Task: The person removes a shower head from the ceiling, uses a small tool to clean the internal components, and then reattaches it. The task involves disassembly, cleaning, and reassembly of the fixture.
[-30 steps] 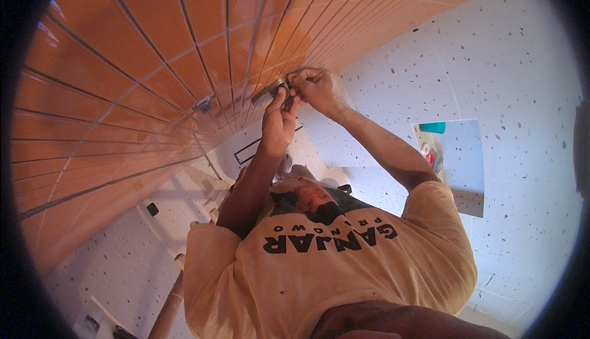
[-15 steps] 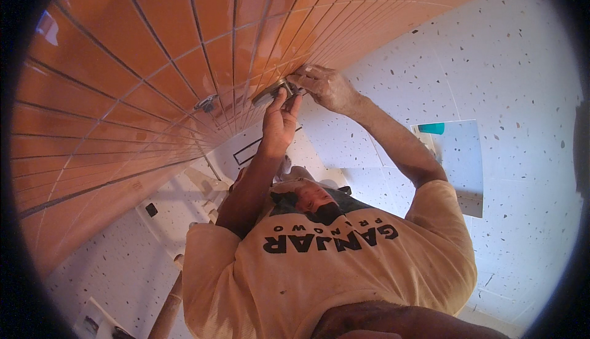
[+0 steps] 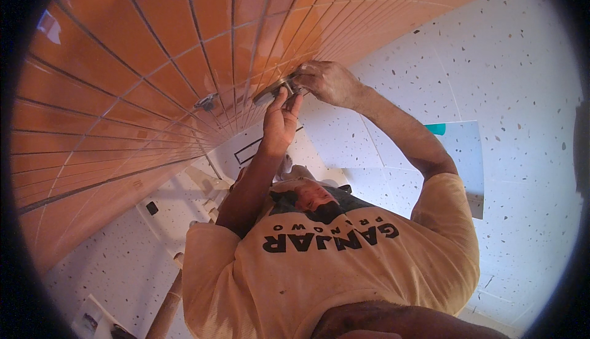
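Note:
Both my hands are raised to a shiny metal fitting (image 3: 265,97) that sits against an orange tiled wall (image 3: 178,38). It looks like a flat metal plate or flange seen edge-on; its exact kind cannot be made out. From below, my left hand (image 3: 281,125) grips its near part between thumb and fingers. My right hand (image 3: 332,83) is closed at the right end of the fitting, fingers bent and bunched. Whatever lies between those fingertips is hidden. Farther left on the same wall is a smaller metal fitting (image 3: 206,101), which neither hand touches.
A pale speckled wall (image 3: 504,87) meets the orange tiles on the right. Set in it is a recess (image 3: 464,155) with a green object (image 3: 436,129). Down on the floor lies a dark rectangular frame or drain outline (image 3: 249,150). A brown pole (image 3: 167,305) stands at lower left.
My right hand has turned at the wrist and lifted slightly, and its forearm and elbow have swung a little to the right. My left hand and the fitting stay almost still.

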`<action>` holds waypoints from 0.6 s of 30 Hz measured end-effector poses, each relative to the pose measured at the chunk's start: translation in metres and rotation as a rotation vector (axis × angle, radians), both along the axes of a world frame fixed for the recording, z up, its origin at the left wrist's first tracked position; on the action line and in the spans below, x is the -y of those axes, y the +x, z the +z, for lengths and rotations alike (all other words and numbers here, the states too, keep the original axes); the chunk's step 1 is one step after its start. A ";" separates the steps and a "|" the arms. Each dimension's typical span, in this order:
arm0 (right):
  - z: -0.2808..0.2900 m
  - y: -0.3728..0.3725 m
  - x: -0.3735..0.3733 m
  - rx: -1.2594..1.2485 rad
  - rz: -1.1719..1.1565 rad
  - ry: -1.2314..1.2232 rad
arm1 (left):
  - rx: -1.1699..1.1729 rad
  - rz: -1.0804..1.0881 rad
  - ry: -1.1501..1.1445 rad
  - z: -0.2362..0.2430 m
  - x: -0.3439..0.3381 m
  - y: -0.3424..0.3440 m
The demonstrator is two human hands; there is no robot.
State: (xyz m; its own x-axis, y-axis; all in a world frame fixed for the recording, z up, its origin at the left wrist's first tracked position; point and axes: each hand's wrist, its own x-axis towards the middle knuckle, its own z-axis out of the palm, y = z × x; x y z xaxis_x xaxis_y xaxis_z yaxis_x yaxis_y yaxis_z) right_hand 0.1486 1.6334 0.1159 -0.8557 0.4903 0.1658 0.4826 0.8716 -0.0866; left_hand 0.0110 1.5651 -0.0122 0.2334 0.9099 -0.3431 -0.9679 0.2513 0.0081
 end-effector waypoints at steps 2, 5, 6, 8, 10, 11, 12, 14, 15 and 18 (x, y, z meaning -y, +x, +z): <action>0.004 -0.001 0.001 0.016 0.009 -0.016 | 0.000 -0.003 0.001 0.000 0.000 0.000; -0.002 -0.004 0.004 0.021 -0.106 -0.061 | -0.022 -0.004 0.022 0.001 0.001 0.000; -0.003 -0.005 0.007 0.020 -0.145 -0.078 | -0.024 -0.003 0.011 -0.002 0.001 0.000; -0.002 -0.009 0.011 0.017 -0.221 -0.110 | -0.028 0.001 -0.009 -0.006 -0.001 0.001; -0.007 -0.010 0.012 -0.027 -0.252 -0.137 | -0.016 0.014 0.001 -0.006 -0.001 0.003; -0.008 -0.011 0.013 -0.050 -0.269 -0.149 | -0.009 0.020 0.007 -0.004 -0.001 0.003; -0.010 -0.012 0.015 -0.081 -0.319 -0.153 | -0.010 0.025 0.006 -0.004 -0.001 0.004; -0.010 -0.020 0.023 -0.144 -0.419 -0.160 | -0.013 0.036 0.006 -0.003 -0.001 0.004; -0.008 -0.023 0.027 -0.162 -0.505 -0.217 | -0.011 0.041 0.017 -0.002 -0.001 0.004; -0.002 -0.032 0.033 -0.233 -0.680 -0.342 | -0.008 0.061 0.037 0.001 0.000 0.004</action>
State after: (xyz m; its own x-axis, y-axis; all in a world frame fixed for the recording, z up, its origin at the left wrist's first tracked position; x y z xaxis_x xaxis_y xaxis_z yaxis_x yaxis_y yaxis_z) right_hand 0.1165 1.6007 0.1140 -0.3124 0.9486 0.0497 0.8358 0.2994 -0.4602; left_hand 0.0151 1.5656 -0.0117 0.1743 0.9346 -0.3102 -0.9813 0.1910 0.0240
